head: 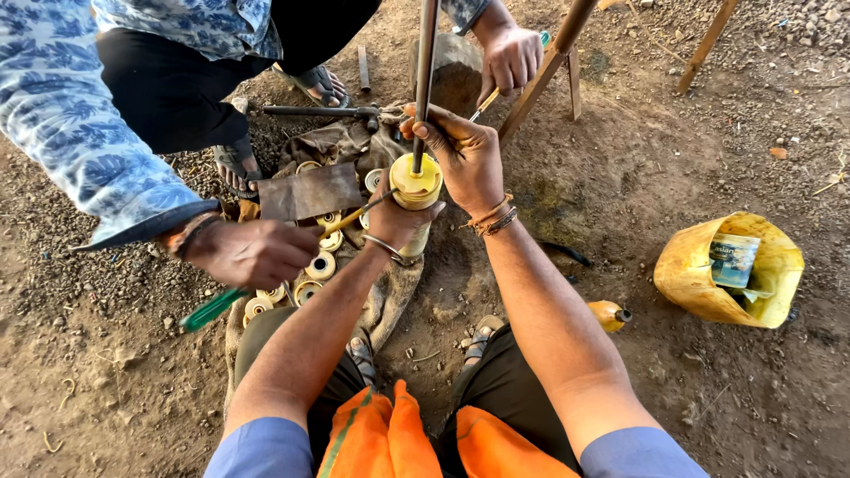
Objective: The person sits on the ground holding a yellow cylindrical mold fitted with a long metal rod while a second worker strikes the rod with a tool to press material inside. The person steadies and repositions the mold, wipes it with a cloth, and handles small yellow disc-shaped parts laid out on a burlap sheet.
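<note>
I squat over a yellow cylindrical part (416,181) that sits on an upright metal rod (426,62). My left hand (396,223) cups the cylinder from below, with a metal bangle on that wrist. My right hand (465,155) grips the rod just above the cylinder's top. A co-worker in a patterned blue shirt crouches opposite. That person's hand (252,252) holds a green-handled screwdriver (212,310) whose shaft points at the cylinder. Their other hand (509,57) holds a tool by the wooden leg (540,75).
Several yellow ring-shaped parts (320,265) lie on a dirty cloth (390,301) on the dirt ground. A yellow bag (730,270) with a packet inside sits at the right. A small yellow bottle (609,314) lies near my right knee. A metal bar (314,111) lies behind the cloth.
</note>
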`<state>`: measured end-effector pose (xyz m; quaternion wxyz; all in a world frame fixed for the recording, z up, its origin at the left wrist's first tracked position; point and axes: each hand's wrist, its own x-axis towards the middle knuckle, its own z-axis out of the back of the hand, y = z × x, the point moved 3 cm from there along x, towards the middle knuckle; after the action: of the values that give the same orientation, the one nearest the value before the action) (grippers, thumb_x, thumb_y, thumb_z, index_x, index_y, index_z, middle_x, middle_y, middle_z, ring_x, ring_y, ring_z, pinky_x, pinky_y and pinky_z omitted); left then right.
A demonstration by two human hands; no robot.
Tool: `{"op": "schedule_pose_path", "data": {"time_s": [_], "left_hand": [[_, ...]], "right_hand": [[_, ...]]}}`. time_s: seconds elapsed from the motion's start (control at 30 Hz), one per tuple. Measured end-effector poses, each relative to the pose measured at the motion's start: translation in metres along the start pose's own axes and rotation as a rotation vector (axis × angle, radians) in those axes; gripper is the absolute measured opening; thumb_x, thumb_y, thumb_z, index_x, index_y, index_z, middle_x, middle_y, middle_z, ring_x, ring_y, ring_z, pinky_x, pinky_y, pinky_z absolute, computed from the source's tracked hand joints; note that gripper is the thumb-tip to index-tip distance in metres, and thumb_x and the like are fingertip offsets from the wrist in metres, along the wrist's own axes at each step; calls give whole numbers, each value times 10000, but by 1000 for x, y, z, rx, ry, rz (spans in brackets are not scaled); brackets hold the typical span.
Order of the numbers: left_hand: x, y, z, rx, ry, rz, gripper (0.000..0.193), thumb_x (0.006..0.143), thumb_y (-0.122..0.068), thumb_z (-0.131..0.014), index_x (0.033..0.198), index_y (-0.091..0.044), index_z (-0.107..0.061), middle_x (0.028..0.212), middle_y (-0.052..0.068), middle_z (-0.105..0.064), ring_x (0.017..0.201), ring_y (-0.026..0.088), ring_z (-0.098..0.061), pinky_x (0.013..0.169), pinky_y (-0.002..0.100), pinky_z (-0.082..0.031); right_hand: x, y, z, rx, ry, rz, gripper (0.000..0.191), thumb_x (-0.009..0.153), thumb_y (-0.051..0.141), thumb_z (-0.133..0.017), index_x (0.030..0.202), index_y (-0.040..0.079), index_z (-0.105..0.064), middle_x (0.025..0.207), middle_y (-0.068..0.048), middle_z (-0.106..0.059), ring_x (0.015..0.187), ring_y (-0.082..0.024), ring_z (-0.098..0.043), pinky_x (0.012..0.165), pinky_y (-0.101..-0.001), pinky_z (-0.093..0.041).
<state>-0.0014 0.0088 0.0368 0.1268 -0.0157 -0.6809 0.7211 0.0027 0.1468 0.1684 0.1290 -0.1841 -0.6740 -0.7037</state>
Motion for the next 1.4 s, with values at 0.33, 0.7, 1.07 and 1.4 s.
{"op": "schedule_pose_path", "data": {"time_s": [0.33, 0.7, 1.07, 1.4], "left_hand": [[8, 8, -3, -39, 35, 37, 816, 637, -176, -983, 1307, -73, -530, 1242, 47, -698, 1132, 177, -697, 1021, 328, -594], [11, 7, -9, 252, -37, -75, 818, 597, -249, -1018, 1248, -45, -567, 1146, 95, -694, 1033, 217, -693, 911, 347, -574], [16, 10, -14, 215, -110, -162, 752, 577, -168, -964, 1202, -31, -568, 1100, 128, -659, 998, 275, -686, 872, 389, -590], [8, -1, -9, 299, -270, -306, 605, 752, -275, -885, 1192, -2, -572, 1106, 183, -629, 1053, 378, -617, 890, 462, -510]], "right_hand": [[3, -3, 2, 0, 15, 51, 263, 1034, 107, -702, 1281, 19, -711, 1079, -93, -793, 1034, -134, -753, 943, -294, -637], [-4, 4, 23, -230, -7, -10, 273, 992, 166, -761, 1198, -12, -752, 1078, -89, -803, 1009, -132, -750, 894, -262, -609], [-36, -23, 26, -741, 51, 10, 955, 628, 401, -1002, 1358, -16, -550, 1301, -180, -645, 1227, -282, -638, 1059, -395, -532], [-71, -65, 2, -488, -154, -411, 1005, 570, 498, -975, 1316, -5, -527, 1251, -123, -694, 1176, -208, -681, 1017, -348, -565]]}}
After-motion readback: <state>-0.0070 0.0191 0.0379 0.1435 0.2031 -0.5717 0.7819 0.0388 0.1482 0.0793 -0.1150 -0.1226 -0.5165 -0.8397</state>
